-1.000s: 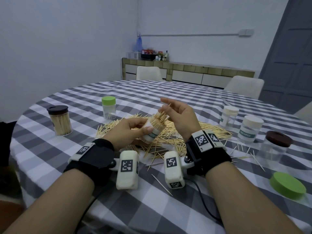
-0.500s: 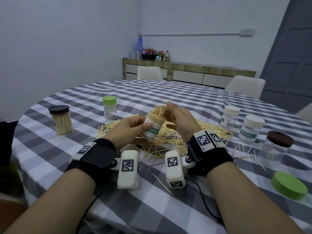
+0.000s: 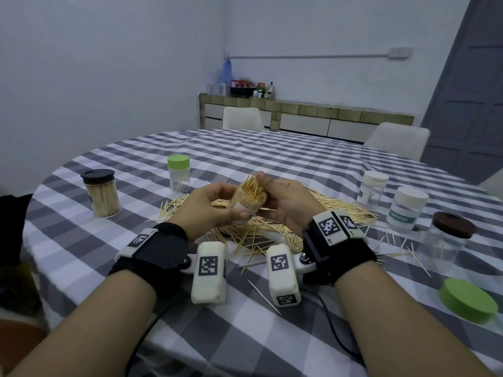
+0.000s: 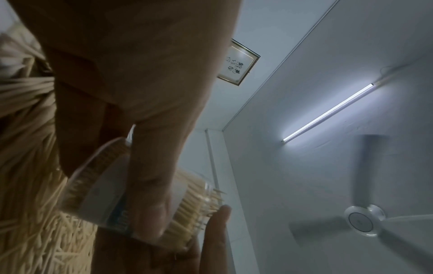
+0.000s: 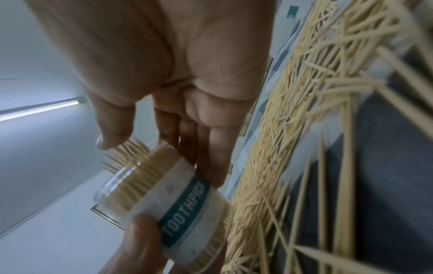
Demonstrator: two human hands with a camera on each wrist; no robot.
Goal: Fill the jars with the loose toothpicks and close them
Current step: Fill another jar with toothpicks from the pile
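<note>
My left hand (image 3: 209, 210) grips a small clear jar (image 3: 245, 209) with a white "TOOTHPICK" label. It holds the jar tilted above the pile of loose toothpicks (image 3: 275, 231) on the checked tablecloth. The jar is packed with toothpicks whose tips stick out of its open mouth. My right hand (image 3: 288, 202) lies against the far side of the mouth. In the right wrist view its fingers (image 5: 211, 152) are straight behind the jar (image 5: 178, 200) and its thumb (image 5: 112, 129) is over the tips. In the left wrist view my left thumb (image 4: 150, 185) crosses the jar (image 4: 100, 196).
On the left stand a full dark-lidded jar (image 3: 102, 194) and a green-lidded jar (image 3: 178, 174). On the right are two white-lidded jars (image 3: 374, 189) (image 3: 409, 208), a brown-lidded clear jar (image 3: 449, 238) and a loose green lid (image 3: 468, 299). Stray toothpicks lie around the pile.
My right hand has come down from above the jar's mouth and now lies against it. The toothpicks that stuck out askew sit deeper. The left hand has raised the jar slightly.
</note>
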